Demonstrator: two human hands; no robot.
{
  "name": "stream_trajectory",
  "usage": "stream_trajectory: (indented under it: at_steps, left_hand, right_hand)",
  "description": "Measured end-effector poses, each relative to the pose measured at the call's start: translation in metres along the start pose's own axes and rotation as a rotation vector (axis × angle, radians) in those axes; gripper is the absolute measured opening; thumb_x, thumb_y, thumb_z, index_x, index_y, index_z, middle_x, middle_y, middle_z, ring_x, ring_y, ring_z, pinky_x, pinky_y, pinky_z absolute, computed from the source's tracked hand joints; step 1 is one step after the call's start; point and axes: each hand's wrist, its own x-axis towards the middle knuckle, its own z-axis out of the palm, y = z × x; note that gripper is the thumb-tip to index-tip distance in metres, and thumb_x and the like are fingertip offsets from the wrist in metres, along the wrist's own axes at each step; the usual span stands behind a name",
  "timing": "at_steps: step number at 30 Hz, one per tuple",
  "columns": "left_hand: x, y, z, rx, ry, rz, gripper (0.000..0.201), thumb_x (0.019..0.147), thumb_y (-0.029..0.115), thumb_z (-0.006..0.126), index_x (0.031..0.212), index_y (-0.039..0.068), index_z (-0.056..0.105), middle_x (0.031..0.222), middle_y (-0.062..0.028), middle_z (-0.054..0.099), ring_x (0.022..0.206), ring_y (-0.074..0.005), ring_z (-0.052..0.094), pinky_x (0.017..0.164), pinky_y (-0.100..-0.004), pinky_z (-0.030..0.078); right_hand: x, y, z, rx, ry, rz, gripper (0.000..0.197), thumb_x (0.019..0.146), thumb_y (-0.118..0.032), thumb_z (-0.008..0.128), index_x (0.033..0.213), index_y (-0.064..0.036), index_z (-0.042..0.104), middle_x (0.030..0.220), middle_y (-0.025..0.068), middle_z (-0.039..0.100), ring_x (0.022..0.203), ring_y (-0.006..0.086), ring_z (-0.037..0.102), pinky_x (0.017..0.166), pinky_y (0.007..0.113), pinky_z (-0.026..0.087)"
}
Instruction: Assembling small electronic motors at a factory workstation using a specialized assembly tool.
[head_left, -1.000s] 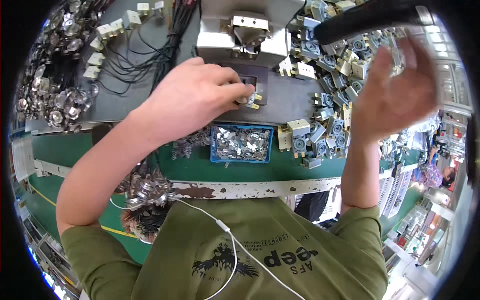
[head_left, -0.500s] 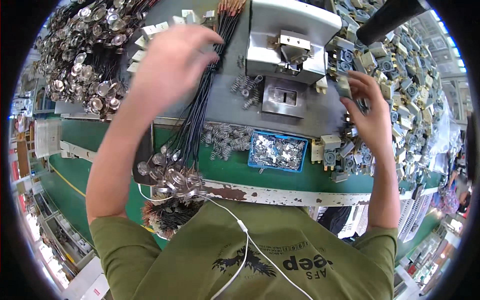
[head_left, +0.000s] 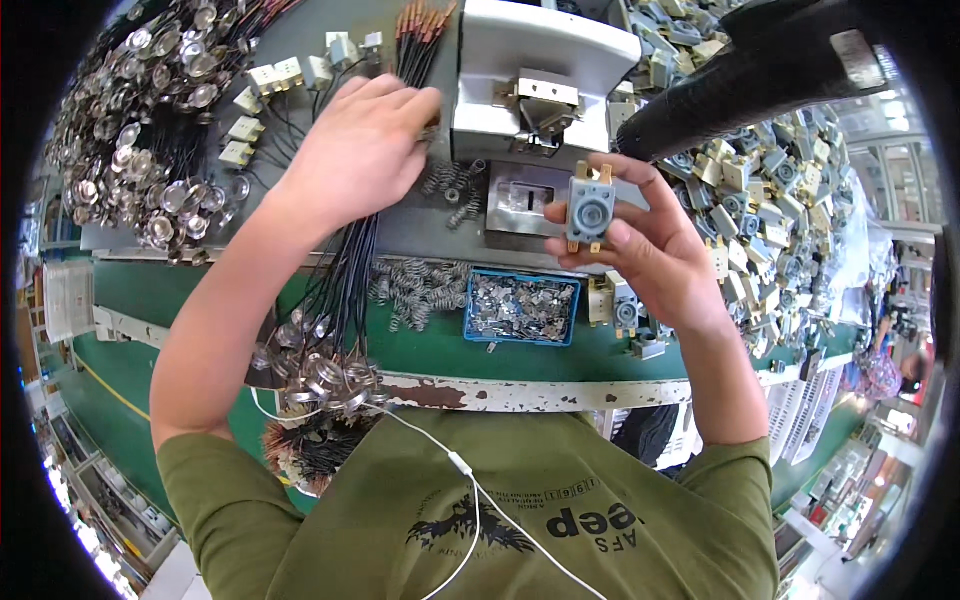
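My right hand point(head_left: 660, 240) holds a grey plastic switch housing point(head_left: 592, 212) with a round ringed centre and brass terminals at both ends, just right of a small metal block with a slot point(head_left: 525, 200). My left hand point(head_left: 372, 150) is closed, its fingers curled down over the far end of a bundle of black wires point(head_left: 352, 255). At its fingertips, what is pinched, if anything, is mostly hidden. Close by, several loose coil springs point(head_left: 455, 190) lie on the grey plate.
A white metal press fixture point(head_left: 545, 90) stands at the back. Blue tray of small metal pieces point(head_left: 522, 308) sits near the front, beside a pile of springs point(head_left: 415, 290). Metal-capped wires point(head_left: 160, 130) heap left; housings point(head_left: 760, 200) heap right. A thick black tube point(head_left: 730, 95) crosses the back right.
My right hand has moved left from the housing pile, bringing a switch housing in front of the press. My left hand has come down and right, its fingers now curled. The view has shifted slightly.
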Motion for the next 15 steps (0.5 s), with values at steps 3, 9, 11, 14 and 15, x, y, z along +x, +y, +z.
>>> stream_trajectory:
  at_steps: [3, 9, 11, 14, 15]
  left_hand:
    - [-0.009, 0.006, -0.014, -0.195, -0.067, -0.047, 0.022, 0.087, 0.009, 0.065, 0.108, 0.005, 0.060, 0.098, -0.0130, 0.068, 0.100, -0.0317, 0.064, 0.093, -0.0439, 0.049]
    - [-0.022, 0.011, -0.020, -0.366, -0.128, -0.036, 0.028, 0.090, 0.006, 0.065, 0.118, 0.006, 0.067, 0.104, -0.0134, 0.067, 0.100, -0.0331, 0.065, 0.091, -0.0425, 0.052]
    - [-0.019, 0.011, -0.016, -0.397, -0.128, -0.054, 0.029, 0.090, 0.004, 0.064, 0.118, 0.005, 0.069, 0.103, -0.0130, 0.066, 0.099, -0.0329, 0.065, 0.090, -0.0417, 0.052]
    - [-0.021, 0.012, -0.016, -0.394, -0.115, -0.025, 0.032, 0.090, 0.004, 0.065, 0.122, 0.005, 0.069, 0.101, -0.0132, 0.065, 0.098, -0.0328, 0.064, 0.088, -0.0412, 0.052]
    - [-0.021, 0.014, -0.020, -0.360, -0.129, -0.037, 0.030, 0.091, 0.010, 0.066, 0.120, 0.006, 0.070, 0.103, -0.0128, 0.068, 0.100, -0.0338, 0.066, 0.091, -0.0439, 0.054]
  right_hand:
    - [-0.008, 0.000, -0.003, 0.011, -0.024, 0.040, 0.061, 0.107, -0.017, 0.054, 0.159, -0.0057, 0.025, 0.135, 0.0290, 0.060, 0.119, 0.0351, 0.067, 0.097, 0.044, 0.058]
    - [0.003, 0.011, 0.012, -0.206, 0.095, -0.092, 0.043, 0.098, -0.001, 0.067, 0.136, -0.0063, 0.048, 0.130, 0.0177, 0.064, 0.116, 0.0266, 0.067, 0.096, 0.040, 0.057]
    - [0.012, 0.029, 0.006, -0.490, 0.166, -0.173, 0.040, 0.095, -0.004, 0.072, 0.129, -0.0052, 0.052, 0.127, 0.0163, 0.066, 0.114, 0.0241, 0.068, 0.096, 0.038, 0.056]
    - [0.028, 0.033, 0.016, -1.005, 0.292, -0.308, 0.028, 0.086, -0.008, 0.083, 0.104, -0.0014, 0.063, 0.112, 0.0101, 0.075, 0.102, 0.0206, 0.070, 0.090, 0.035, 0.054]
    - [0.030, 0.036, 0.015, -1.104, 0.305, -0.369, 0.027, 0.084, -0.008, 0.083, 0.101, -0.0014, 0.063, 0.112, 0.0101, 0.074, 0.100, 0.0237, 0.070, 0.088, 0.036, 0.054]
